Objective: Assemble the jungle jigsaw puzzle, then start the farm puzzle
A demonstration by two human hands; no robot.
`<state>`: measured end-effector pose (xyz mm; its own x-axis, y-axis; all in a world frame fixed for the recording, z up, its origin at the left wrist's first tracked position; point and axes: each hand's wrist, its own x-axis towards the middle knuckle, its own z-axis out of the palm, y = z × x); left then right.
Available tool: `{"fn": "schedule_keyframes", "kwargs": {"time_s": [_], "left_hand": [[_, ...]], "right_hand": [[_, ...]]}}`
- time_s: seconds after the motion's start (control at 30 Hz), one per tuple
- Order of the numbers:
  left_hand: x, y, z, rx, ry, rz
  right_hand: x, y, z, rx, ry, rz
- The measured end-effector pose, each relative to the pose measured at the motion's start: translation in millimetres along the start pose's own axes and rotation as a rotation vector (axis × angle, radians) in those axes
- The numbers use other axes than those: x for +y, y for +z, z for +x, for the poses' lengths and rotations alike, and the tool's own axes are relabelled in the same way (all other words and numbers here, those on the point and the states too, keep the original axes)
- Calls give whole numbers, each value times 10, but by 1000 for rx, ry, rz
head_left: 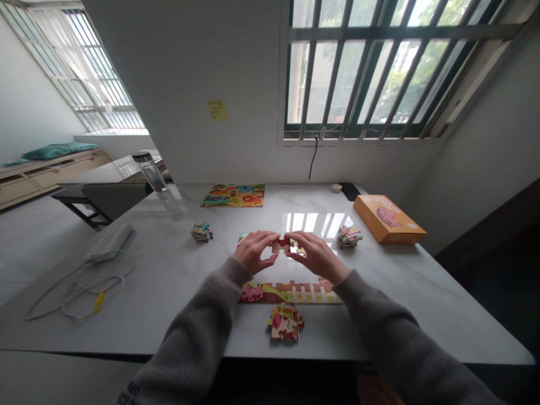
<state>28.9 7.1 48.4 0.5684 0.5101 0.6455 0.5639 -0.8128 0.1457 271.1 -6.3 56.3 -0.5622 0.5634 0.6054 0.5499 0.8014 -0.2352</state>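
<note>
Both hands are raised over the middle of the white table, fingertips almost meeting. Between thumb and fingers my left hand (255,251) pinches a small jigsaw puzzle piece (275,246). My right hand (317,257) is closed on another puzzle piece (291,246), right beside the first; whether the two are touching is unclear. Below them lies a joined strip of puzzle (291,292) with a pink pig and a fence. More puzzle (242,237) shows behind the hands, mostly hidden by them. Nearest the table's front edge is a small pile of puzzle pieces (286,323).
Two more stacks of pieces flank the hands, one left (201,232), one right (349,237). An orange box (390,220) lies at the right. Behind are a colourful picture sheet (234,196) and a black phone (350,191). A glass bottle (151,171) and white cable (76,292) are left.
</note>
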Motion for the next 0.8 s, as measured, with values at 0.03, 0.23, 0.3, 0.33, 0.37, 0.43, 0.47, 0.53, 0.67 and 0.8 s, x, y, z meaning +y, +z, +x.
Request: {"fn": "schedule_keyframes", "kwargs": {"time_s": [0.03, 0.23, 0.3, 0.33, 0.37, 0.43, 0.47, 0.53, 0.67, 0.8], "left_hand": [[-38, 44, -10, 28, -13, 12], [-105, 199, -140, 119, -73, 28], [-62, 224, -161, 134, -66, 7], [-34, 233, -163, 133, -57, -5], [-4, 239, -160, 129, -48, -18], [50, 238, -146, 124, -38, -39], [73, 233, -137, 123, -37, -44], [103, 219, -123, 125, -36, -44], [107, 214, -124, 95, -39, -54], [76, 238, -147, 84, -38, -63]], "right_hand": [[34, 45, 16, 16, 12, 7], [-44, 297, -50, 128, 151, 213], [-121, 346, -79, 176, 250, 351], [-150, 366, -90, 193, 306, 422], [-168, 385, -98, 206, 361, 492], [-174, 420, -106, 217, 455, 629], [-164, 434, -107, 218, 489, 690], [-134, 455, -105, 222, 535, 783], [-93, 460, -94, 214, 583, 853], [-101, 439, -84, 198, 605, 899]]}}
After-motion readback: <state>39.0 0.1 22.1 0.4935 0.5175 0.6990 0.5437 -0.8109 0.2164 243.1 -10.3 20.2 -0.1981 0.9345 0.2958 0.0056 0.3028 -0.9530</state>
